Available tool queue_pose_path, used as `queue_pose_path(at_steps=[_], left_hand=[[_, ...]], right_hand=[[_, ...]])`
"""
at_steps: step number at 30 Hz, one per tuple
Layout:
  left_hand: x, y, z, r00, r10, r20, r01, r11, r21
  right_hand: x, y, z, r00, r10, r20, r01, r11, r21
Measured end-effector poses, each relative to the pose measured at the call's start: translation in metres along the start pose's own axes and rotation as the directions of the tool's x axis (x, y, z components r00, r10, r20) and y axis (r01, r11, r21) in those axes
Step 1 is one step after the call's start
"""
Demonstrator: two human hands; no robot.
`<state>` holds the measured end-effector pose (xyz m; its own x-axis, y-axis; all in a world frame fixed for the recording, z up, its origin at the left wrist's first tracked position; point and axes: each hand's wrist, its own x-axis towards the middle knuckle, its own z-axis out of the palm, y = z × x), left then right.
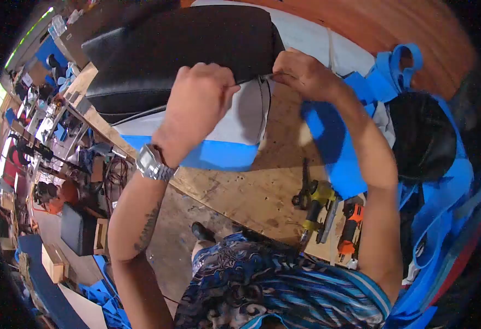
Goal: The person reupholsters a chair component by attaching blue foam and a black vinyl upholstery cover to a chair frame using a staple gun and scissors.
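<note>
A large cushion in a black cover (196, 41) lies on the wooden workbench, with a grey-white side (246, 118) and blue foam (221, 156) showing below the cover. My left hand (199, 101), a metal watch on its wrist, is closed at the cover's lower edge, its fingers pinching the dark edge material. At the cushion's right corner, my right hand (304, 72) is closed on the black cover's edge near the seam. Both hands are at the same edge, a short distance apart.
On the workbench (224, 192) lie scissors (304, 183), a yellow tool (318, 204) and an orange-black tool (351, 227). Blue foam strips (339, 148) and a round black piece (422, 136) are at the right. Cluttered shelves and a black padded block (78, 229) stand left.
</note>
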<state>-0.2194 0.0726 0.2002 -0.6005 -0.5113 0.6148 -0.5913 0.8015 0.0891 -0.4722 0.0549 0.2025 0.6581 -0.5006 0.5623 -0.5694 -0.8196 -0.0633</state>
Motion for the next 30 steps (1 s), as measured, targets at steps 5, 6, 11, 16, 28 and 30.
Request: queue_pose_path(at_steps=[5, 6, 11, 16, 28, 30], left_hand=[[-0.023, 0.017, 0.016, 0.976, 0.206, -0.072, -0.192, 0.966, 0.171], [-0.025, 0.017, 0.02, 0.972, 0.225, -0.073, -0.214, 0.968, 0.131], [-0.048, 0.019, 0.053, 0.933, 0.345, 0.099, -0.358, 0.92, 0.161], [-0.114, 0.043, 0.108, 0.917, 0.321, 0.238, -0.338, 0.941, 0.03], [-0.163, -0.062, 0.116, 0.256, -0.914, 0.314, 0.211, -0.264, -0.941], [-0.145, -0.079, 0.115, 0.299, -0.922, 0.244, 0.074, -0.233, -0.97]], right_hand=[[-0.028, 0.001, 0.013, 0.977, -0.211, 0.033, 0.209, 0.916, -0.342], [-0.035, 0.003, 0.019, 0.967, -0.254, 0.017, 0.239, 0.883, -0.405], [-0.08, 0.013, 0.059, 0.973, -0.184, 0.136, 0.218, 0.924, -0.314], [-0.142, 0.032, 0.159, 0.991, 0.024, 0.133, -0.004, 0.989, -0.149], [-0.075, 0.089, 0.167, 0.537, 0.829, 0.156, -0.246, -0.022, 0.969], [-0.055, 0.119, 0.159, 0.619, 0.785, -0.007, -0.486, 0.39, 0.782]])
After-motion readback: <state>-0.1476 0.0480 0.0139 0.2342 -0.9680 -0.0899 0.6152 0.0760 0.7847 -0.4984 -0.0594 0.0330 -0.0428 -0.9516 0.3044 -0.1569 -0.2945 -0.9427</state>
